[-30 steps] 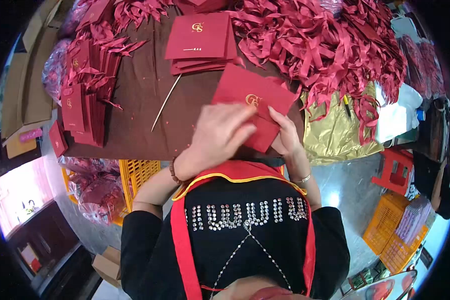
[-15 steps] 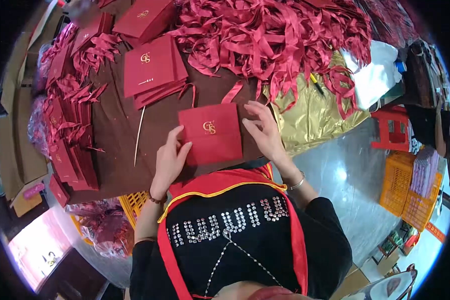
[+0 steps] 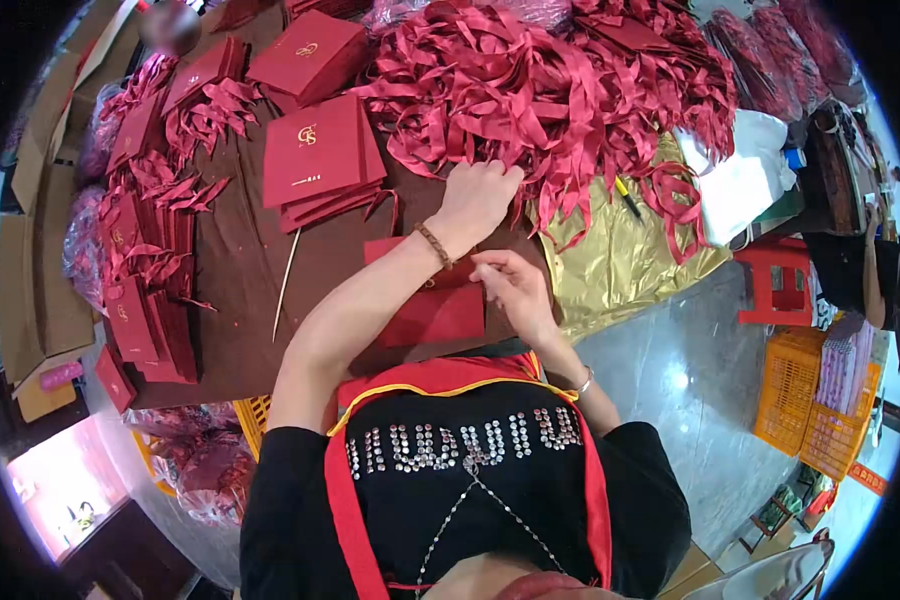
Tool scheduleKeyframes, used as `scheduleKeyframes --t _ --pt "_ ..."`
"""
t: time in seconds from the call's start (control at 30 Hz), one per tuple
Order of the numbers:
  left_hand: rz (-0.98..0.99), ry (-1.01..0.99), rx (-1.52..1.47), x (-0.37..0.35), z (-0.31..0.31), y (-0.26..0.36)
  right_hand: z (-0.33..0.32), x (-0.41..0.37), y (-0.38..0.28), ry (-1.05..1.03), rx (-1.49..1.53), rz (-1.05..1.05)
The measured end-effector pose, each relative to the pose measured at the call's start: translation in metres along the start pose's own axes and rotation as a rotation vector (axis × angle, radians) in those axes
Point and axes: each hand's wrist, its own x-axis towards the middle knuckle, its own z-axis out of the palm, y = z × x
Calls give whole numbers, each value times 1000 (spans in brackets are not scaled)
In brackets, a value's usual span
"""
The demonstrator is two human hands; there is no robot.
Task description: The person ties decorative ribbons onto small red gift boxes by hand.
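A red folder (image 3: 435, 318) with gold print lies near the table's front edge, partly covered by my left forearm. My left hand (image 3: 480, 203), with a beaded bracelet at its wrist, is curled closed at the lower edge of the red ribbon pile (image 3: 530, 100); what its fingers hold is hidden. Beside the folder's upper right corner, my right hand (image 3: 515, 292) pinches the edge between thumb and fingertips. A stack of red folders (image 3: 315, 155) with gold logos lies behind and to the left of my left hand.
More red folders with ribbons (image 3: 145, 320) line the left side. A thin stick (image 3: 287, 285) lies on the brown cloth (image 3: 235, 330). Gold sheeting (image 3: 610, 265) with a pen (image 3: 629, 199) and white plastic (image 3: 740, 180) are at right. A red stool (image 3: 773, 280) and yellow crates (image 3: 790, 390) stand beyond.
My left hand has left the folder's left edge and crossed over it to the ribbons. My right hand has moved down and closed at the folder's edge.
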Motion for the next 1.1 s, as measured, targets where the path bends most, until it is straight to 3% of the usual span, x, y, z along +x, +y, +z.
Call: scheduleKeyframes --t 0.1,0.17,0.3,0.53,0.7,0.83,0.9,0.97,1.0,1.1 --pt "45 16 -156 -18 -41 8 -9 6 5 12 134 123" --pt "76 64 -229 -40 -66 12 -9 14 2 -26 718 108" --pt "-45 139 -286 -98 -95 7 -14 27 2 -192 903 142" --pt "-342 126 -135 -193 -117 -8 7 37 5 -223 834 230" --pt "-494 106 11 -225 -126 -12 21 36 6 -223 688 286" --pt "-742 56 189 -219 -135 -10 35 26 -3 -283 425 247" --pt "-594 267 103 -199 -139 -5 48 21 -3 -336 284 226" --pt "-535 184 -320 -181 -137 2 61 15 -4 -542 147 234" --pt "-537 120 -515 -177 -129 5 63 15 -13 -650 57 343" --pt "-609 -69 -885 -172 -125 10 67 8 12 -786 328 397"
